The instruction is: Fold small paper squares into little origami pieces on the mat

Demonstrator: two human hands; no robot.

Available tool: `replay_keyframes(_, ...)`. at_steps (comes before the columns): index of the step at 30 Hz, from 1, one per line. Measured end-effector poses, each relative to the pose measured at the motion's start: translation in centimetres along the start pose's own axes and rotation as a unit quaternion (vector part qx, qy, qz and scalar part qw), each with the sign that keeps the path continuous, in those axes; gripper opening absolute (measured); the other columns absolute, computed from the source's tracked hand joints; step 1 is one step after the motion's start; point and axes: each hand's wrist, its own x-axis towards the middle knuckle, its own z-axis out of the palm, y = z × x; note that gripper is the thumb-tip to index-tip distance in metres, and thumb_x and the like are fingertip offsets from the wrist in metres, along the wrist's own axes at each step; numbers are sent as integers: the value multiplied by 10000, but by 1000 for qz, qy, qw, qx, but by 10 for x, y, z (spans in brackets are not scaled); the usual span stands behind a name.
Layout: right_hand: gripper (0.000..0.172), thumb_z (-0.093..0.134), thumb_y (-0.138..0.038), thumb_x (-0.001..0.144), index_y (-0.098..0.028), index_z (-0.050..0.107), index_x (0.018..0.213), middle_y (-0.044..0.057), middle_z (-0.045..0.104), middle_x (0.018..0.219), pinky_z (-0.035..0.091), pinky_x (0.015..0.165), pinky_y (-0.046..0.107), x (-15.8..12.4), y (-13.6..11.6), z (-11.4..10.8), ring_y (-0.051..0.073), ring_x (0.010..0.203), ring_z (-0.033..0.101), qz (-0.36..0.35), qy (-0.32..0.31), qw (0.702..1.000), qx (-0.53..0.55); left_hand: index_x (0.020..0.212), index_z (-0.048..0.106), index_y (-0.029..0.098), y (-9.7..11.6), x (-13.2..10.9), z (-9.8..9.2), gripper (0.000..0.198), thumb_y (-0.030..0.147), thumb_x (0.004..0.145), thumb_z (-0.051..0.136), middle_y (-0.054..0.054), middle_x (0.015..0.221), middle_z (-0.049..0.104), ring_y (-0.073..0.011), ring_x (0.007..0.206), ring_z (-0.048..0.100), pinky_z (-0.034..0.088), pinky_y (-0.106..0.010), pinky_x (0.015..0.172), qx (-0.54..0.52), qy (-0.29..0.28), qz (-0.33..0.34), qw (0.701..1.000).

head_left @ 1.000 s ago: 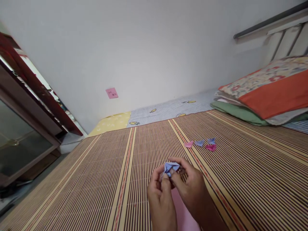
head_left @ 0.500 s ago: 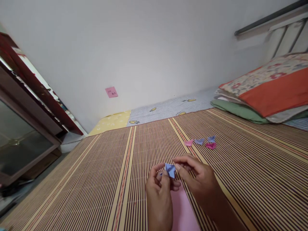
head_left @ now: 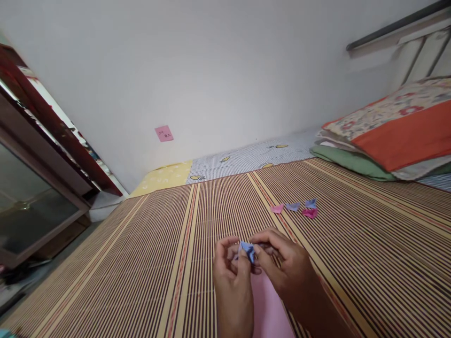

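Blue folded paper (head_left: 247,250), head view: a small, partly folded piece held just above the striped bamboo mat (head_left: 141,263), toward 6 o'clock in the frame. From 7 o'clock the left hand (head_left: 230,281) pinches it, thumb and fingertips closed narrowly on its near side. From 4 o'clock the right hand (head_left: 285,267) meets it, fingertips likewise closed on its other edge. Beneath the wrists a pink sheet (head_left: 268,305) lies flat on the mat. At 1 o'clock from the hands, well apart from them, four small folded pieces (head_left: 292,206) lie in a loose cluster. Stacked pillows (head_left: 394,136) rest at 2 o'clock.

Risk, as judged: the paper is small and largely covered by fingertips, so an uneven pinch may skew a crease or tear a thin flap. A slackened grip may let it spring open or drop onto the mat. A sliding wrist may crumple the pink sheet.
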Motion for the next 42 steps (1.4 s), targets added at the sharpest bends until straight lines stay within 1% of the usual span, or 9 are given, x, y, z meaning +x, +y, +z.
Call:
replay_keyframes(3,171,511,-195,963,-218,666,893,53,660,905,597,671,271,-1,2,5,188,811,680,-13,2,1000,8,1075,557,202,1,2,-2,280,325,875,710,-44,889,693,-163,735,662,525,-247,626,2,15,2,1000)
replay_keyframes(8,151,531,-205,966,-212,670,907,54,660,890,608,643,265,-2,4,8,182,766,691,-16,17,1000,14,1122,580,181,8,2,-5,290,371,913,643,-67,902,698,-179,743,659,545,-284,654,34,10,13,999)
replay_keyframes(13,184,501,-158,952,-214,667,898,42,646,863,569,584,234,-2,4,8,173,740,691,-47,23,998,-19,1056,608,170,8,3,-6,251,256,827,663,-65,910,693,-170,700,650,544,-277,626,70,12,6,997)
replay_keyframes(18,219,478,-84,928,-204,661,930,41,642,893,507,567,239,-1,11,8,145,670,637,-97,2,991,-87,1042,617,177,7,4,-8,229,205,815,637,-16,835,663,-136,621,599,535,-261,604,71,5,7,997)
replay_keyframes(24,166,516,-78,910,-213,604,871,44,623,897,514,672,281,-2,15,10,184,791,659,-127,9,985,-118,890,638,174,7,6,-9,146,290,821,694,-11,726,652,-155,621,615,524,-252,569,56,1,8,998)
replay_keyframes(28,171,512,-78,911,-221,565,833,43,614,880,501,698,308,-2,12,11,191,789,635,-130,16,981,-146,896,645,180,9,5,-8,164,332,857,694,-29,750,682,-176,668,655,540,-263,596,55,-3,1,998)
replay_keyframes(32,175,511,-69,890,-221,559,817,59,624,883,492,730,347,-2,13,10,226,842,624,-144,27,975,-165,895,666,177,9,4,-9,134,294,851,711,-50,819,708,-192,750,689,569,-283,677,47,-24,3,999)
replay_keyframes(35,165,528,-65,879,-213,568,819,69,638,890,480,738,373,-2,14,9,249,865,612,-156,27,970,-183,898,688,175,5,6,-9,128,244,803,739,-30,772,688,-174,711,669,557,-263,652,29,-33,-1,999)
replay_keyframes(42,188,503,-48,883,-199,582,803,68,628,845,454,735,393,-2,9,10,253,840,574,-155,26,973,-171,917,728,169,-2,9,-10,206,171,720,787,-4,723,666,-130,627,594,502,-211,596,34,-4,4,999)
